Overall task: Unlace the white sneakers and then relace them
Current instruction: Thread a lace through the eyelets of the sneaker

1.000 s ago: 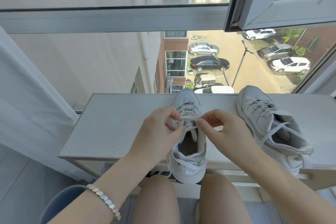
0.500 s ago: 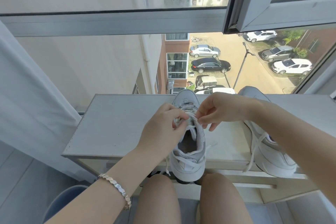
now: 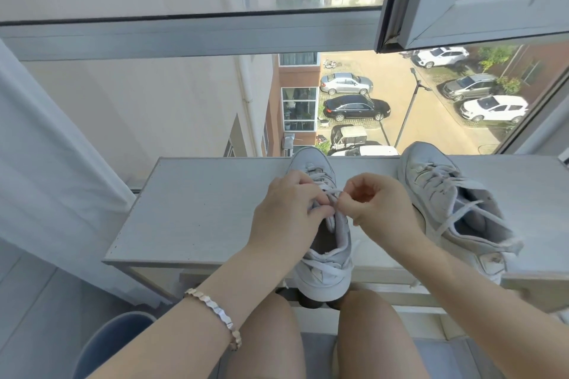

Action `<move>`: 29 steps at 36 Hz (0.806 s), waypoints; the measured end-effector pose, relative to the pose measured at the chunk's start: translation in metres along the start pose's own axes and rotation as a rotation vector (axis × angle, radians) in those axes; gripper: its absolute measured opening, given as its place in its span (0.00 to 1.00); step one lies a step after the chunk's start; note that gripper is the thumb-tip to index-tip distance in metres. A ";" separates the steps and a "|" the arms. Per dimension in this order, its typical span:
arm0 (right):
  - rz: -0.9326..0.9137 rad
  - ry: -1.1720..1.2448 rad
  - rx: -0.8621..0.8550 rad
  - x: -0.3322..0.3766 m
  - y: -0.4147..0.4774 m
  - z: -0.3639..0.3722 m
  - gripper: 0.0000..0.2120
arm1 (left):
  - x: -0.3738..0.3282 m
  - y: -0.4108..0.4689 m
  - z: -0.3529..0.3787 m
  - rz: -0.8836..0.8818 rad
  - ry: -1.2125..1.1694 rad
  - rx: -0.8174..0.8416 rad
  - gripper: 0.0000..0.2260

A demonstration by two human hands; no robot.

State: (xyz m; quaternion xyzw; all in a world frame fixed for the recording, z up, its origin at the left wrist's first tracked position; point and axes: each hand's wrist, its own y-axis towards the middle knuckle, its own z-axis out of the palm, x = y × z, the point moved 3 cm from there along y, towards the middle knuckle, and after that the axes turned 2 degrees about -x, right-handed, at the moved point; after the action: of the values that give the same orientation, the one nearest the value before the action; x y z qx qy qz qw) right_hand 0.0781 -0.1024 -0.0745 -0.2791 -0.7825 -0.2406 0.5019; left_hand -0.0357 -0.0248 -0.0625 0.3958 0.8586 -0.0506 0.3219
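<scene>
1. Curled fingers [image 3: 308,191] of the left hand [image 3: 289,215], thumb and forefinger pinching the white lace [image 3: 329,189].
2. Just beside that thumb, fingertips of the right hand [image 3: 380,209], folded in toward the palm and nipping the same lace; the two hands almost touching.
3. Directly beneath both sets of fingertips, the near sneaker [image 3: 326,258]: toe pointing away, open mouth showing below the knuckles, heel jutting past the near edge of its support, white strands crossing the heel end.
4. Right of the right hand and apart from it, the second sneaker [image 3: 446,203], set at an angle, laces slack and trailing over its opening.
5. Under both shoes and spreading left of the left hand, a pale grey ledge [image 3: 200,209].
6. Back along the left wrist, a pale linked bracelet [image 3: 215,314].
7. Below that forearm, the rim of a blue bin [image 3: 114,338]; bare knees under the overhanging heel.
8. Far left of the hands, a white curtain [image 3: 46,163]; beyond the fingertips, the window frame [image 3: 184,37] and parked cars [image 3: 355,108] far below.
</scene>
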 end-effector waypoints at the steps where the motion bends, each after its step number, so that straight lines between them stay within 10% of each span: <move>1: 0.037 0.023 -0.031 0.000 0.000 0.001 0.09 | 0.000 0.002 0.000 -0.042 -0.049 -0.002 0.06; 10: 0.495 0.426 -0.036 0.001 -0.003 0.005 0.07 | -0.011 -0.002 -0.003 0.090 0.248 0.084 0.09; 29: 0.081 -0.005 0.107 0.004 -0.013 -0.002 0.07 | 0.002 0.002 0.006 -0.031 0.001 -0.020 0.13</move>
State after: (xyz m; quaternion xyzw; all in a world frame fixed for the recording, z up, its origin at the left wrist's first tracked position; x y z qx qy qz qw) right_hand 0.0692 -0.1125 -0.0714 -0.2839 -0.7836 -0.1770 0.5235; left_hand -0.0325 -0.0247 -0.0676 0.3791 0.8653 -0.0469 0.3246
